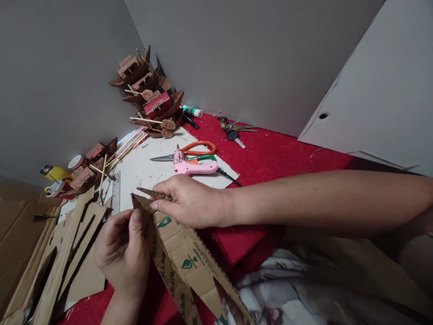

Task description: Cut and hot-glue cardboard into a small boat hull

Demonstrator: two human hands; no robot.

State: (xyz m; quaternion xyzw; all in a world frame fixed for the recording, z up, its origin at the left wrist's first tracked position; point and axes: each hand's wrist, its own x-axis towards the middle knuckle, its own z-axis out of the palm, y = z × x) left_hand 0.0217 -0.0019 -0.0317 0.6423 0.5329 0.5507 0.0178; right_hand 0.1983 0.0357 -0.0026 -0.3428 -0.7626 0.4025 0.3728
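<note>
Several long cardboard strips (184,259), printed with green marks and dark characters, run from between my hands down toward my lap. My left hand (125,253) pinches the pointed upper end of one strip between thumb and fingers. Just right of it, my right hand (186,201) is closed around the upper part of the strips, thumb below and fingers over the top. A narrow pointed cardboard tip sticks out to the left past its fingers. Beyond my right hand lie a pink glue gun (199,168) and orange-handled scissors (199,148) on a white board (149,153).
Several brown cardboard model boats (152,95) stand against the grey wall. Keys (235,133) and a glue stick (192,111) lie on the red cloth (270,155). Left are cut cardboard pieces (83,262), a ruler (115,192), thin sticks (128,146) and cups (61,188).
</note>
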